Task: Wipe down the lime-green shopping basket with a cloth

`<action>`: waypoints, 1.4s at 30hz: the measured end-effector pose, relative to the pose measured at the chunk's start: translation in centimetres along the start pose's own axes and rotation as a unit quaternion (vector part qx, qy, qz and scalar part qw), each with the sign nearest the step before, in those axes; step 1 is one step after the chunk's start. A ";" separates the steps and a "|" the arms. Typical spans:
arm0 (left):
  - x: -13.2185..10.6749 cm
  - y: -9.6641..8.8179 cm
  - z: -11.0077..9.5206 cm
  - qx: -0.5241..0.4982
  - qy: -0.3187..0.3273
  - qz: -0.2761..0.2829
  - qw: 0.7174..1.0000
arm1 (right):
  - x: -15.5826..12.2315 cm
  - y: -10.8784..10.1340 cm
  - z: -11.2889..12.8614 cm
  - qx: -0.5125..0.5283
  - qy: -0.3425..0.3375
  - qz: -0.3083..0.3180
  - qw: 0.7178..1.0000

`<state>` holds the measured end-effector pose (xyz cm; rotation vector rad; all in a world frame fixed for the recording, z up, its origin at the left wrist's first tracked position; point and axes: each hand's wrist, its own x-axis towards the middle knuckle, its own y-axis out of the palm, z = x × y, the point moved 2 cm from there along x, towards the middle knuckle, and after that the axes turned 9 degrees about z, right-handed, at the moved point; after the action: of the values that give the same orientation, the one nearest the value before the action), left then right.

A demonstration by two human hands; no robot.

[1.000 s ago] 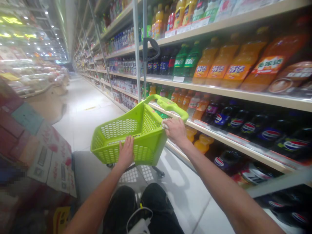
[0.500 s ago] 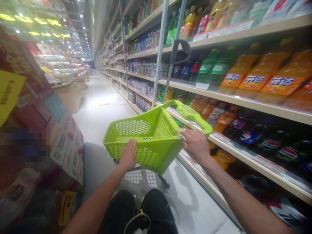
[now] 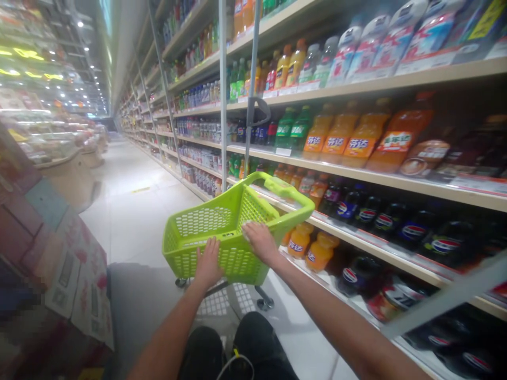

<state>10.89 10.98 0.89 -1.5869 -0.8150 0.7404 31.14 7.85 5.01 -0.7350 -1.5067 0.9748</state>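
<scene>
A lime green wheeled shopping basket (image 3: 206, 221) stands tilted on the aisle floor in front of me, its mesh inside empty. My left hand (image 3: 208, 261) lies flat against the basket's near wall, fingers stretched upward. My right hand (image 3: 259, 240) rests on the near rim, fingers curled down over a small white cloth (image 3: 245, 227) that peeks out at the fingertips. The green carry handle (image 3: 289, 192) arches to the right of that hand. A grey pull handle (image 3: 261, 111) rises behind the basket.
Drink shelves run along the right: orange soda bottles (image 3: 336, 140) at mid height, dark cola bottles (image 3: 412, 229) lower. Stacked cartons (image 3: 75, 264) crowd the left. The white tiled aisle (image 3: 130, 206) stretches ahead. My dark-trousered legs (image 3: 253, 343) are below the basket.
My right hand has slid left along the rim, from the corner by the green handle toward the middle of the near edge. My left hand stays on the near wall. The view has swung.
</scene>
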 end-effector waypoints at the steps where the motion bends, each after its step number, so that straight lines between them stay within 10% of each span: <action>1: 0.0 0.0 0.0 0.005 0.006 0.001 1.000 | -0.1 0.0 -0.3 0.000 0.005 -0.010 1.000; 8: -0.2 0.5 -0.1 0.028 0.021 -0.019 0.999 | -0.1 -2.1 -3.6 -0.011 0.128 -0.062 0.990; 18: 0.8 -2.1 -3.1 -0.041 0.009 -0.080 0.996 | 1.0 1.9 4.5 0.137 0.074 0.036 0.987; 25: 4.1 -2.7 -6.5 -0.057 0.097 -0.102 0.988 | 1.5 0.5 1.5 0.172 0.056 0.014 0.983; 34: 6.7 -1.6 -7.8 -0.005 0.043 -0.168 0.985 | 1.0 0.3 -0.9 0.020 0.084 0.056 0.995; 42: 4.3 0.1 -2.3 0.002 -0.013 -0.182 0.983 | 0.3 0.6 0.2 0.024 0.066 0.049 0.996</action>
<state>15.21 13.29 1.02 -1.3726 -1.0860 0.4978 30.86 8.39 4.64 -0.8299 -1.3390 1.0125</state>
